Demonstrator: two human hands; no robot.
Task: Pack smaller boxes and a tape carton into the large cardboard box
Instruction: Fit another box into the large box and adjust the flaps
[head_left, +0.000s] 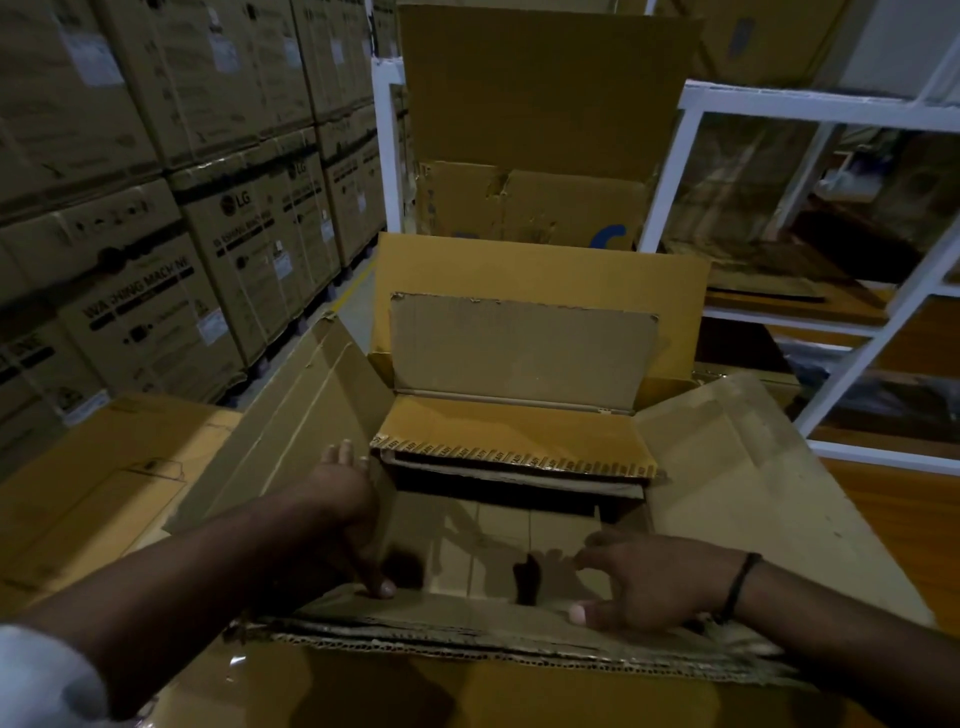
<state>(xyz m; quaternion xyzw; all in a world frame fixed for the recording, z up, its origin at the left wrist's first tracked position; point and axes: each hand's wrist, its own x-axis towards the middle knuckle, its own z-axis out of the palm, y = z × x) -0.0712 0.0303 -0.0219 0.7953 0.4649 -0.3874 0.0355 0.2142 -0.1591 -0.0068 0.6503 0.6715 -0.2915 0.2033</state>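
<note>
A large open cardboard box (291, 415) stands in front of me with its four flaps spread outward. Inside, against the far wall, lies a smaller box (511, 447) edged with printed tape, its lid flap standing up. The near part of the box floor (498, 535) is bare. My left hand (348, 514) lies at the near left inner corner, thumb on the near flap, fingers spread along the left wall. My right hand (644, 577) hovers over the near right rim with its fingers loosely bent, thumb touching the near flap. Neither hand holds anything.
Stacked washing-machine cartons (156, 208) fill the left wall. A flat carton (104, 483) lies beside the box on the left. Behind stands a tall opened carton (535, 130). A white metal rack (810, 104) with flattened cardboard is on the right, above an orange floor.
</note>
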